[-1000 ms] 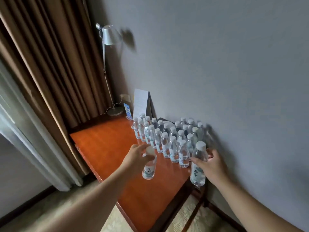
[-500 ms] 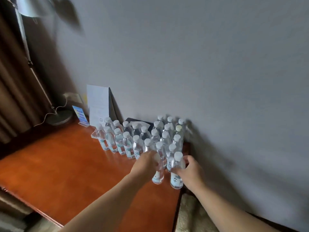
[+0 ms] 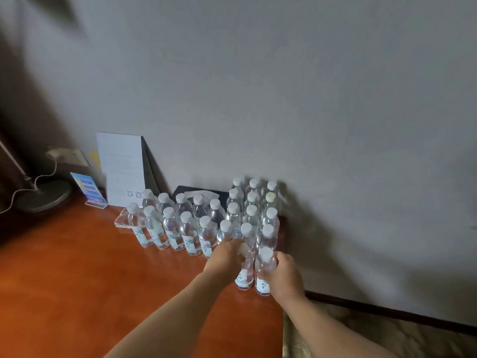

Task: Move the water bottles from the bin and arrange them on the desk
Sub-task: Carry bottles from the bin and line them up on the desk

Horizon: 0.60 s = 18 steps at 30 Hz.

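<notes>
both arms outstretched, left grip (image 3: 226,257) and right grip (image 3: 284,276) curled.

The desk (image 3: 77,280) is shiny orange-brown. The bottles (image 3: 189,229) are clear, with white caps and blue-white labels. At 12 o'clock, the wall (image 3: 284,86) is grey.

Wall (image 3: 284,86): plain pale grey, matte, fills most of view; soft dim light, shadow in upper left corner. Bench (image 3: 77,280): glossy reddish-orange wood, set against wall; right edge ends above floor. Floor (image 3: 387,332): beige patterned carpet at lower right; dark skirting board (image 3: 387,310) along wall base. Lamp base (image 3: 42,196): round, grey, at bench's far left, slanted pole rising out of frame; white cable (image 3: 38,178) runs to wall socket (image 3: 68,155). White card (image 3: 121,166) leans on wall; small blue sign (image 3: 89,188) in clear stand beside it.
</notes>
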Available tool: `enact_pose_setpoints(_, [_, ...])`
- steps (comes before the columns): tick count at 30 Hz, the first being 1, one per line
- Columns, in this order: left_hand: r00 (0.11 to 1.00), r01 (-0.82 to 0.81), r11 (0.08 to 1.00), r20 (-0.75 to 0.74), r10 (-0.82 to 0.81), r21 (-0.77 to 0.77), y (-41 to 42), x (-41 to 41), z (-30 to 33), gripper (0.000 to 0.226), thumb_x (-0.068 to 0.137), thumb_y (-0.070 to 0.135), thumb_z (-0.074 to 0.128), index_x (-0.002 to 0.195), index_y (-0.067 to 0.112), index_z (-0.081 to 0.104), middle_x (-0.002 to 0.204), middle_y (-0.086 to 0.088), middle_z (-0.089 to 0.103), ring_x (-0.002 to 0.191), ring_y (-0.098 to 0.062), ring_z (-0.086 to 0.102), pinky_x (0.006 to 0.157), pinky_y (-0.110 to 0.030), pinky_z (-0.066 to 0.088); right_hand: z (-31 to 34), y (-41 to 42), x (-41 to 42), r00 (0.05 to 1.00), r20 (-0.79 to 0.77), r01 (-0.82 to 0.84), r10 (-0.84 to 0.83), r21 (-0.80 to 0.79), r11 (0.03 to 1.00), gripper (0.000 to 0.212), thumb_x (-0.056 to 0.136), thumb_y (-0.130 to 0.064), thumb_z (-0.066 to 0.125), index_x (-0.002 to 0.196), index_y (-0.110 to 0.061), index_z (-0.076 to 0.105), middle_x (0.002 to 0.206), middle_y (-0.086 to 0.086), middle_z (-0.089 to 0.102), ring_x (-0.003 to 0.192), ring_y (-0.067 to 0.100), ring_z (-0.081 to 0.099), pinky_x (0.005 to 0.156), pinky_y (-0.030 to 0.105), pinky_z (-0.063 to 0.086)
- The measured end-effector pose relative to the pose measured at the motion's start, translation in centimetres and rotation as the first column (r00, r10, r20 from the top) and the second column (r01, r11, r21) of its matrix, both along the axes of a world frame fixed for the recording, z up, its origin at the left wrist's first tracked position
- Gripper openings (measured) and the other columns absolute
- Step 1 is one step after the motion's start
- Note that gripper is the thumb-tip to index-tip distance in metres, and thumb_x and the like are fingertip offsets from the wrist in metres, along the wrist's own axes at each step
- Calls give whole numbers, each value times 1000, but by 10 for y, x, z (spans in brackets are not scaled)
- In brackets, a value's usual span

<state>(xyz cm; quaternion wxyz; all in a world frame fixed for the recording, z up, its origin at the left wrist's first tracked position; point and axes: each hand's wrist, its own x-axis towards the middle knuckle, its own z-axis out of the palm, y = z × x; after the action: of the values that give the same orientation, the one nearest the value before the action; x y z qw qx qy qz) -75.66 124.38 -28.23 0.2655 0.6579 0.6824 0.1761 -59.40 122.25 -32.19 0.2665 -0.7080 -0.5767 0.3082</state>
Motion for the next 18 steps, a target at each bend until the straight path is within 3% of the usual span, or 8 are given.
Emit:
enact_pose_setpoints(8, [998, 7, 1000, 62, -8, 18, 7, 2, -3, 44, 95, 5, 56, 134, 24, 57, 132, -2, 54, 95, -17, 59, 79, -25, 47, 2, 12, 0, 998, 56, -20, 22, -24, 999, 42, 81, -32, 81, 115, -19, 60, 115, -6, 56, 92, 14, 58, 74, 27, 43])
enact_pose_setpoints(15, [998, 35, 999, 56, -35, 5, 9, -8, -1, 40, 91, 20, 68, 129, 26, 61, 124, 4, 60, 101, -16, 62, 88, -34, 53, 1, 14, -2, 994, 101, -31, 36, -48, 998, 53, 78, -35, 83, 121, -21, 55, 120, -7, 55, 96, 13, 59, 74, 25, 44])
enact_pose_setpoints(18, [997, 49, 998, 64, -51, 24, 6, -12, -1, 36, 90, 19, 69, 125, 25, 63, 120, 5, 61, 98, -13, 61, 82, -27, 51, 2, 13, -4, 992, 117, -33, 40, -58, 998, 56, 77, -35, 84, 123, -22, 54, 123, -7, 56, 104, 15, 62, 75, 25, 43])
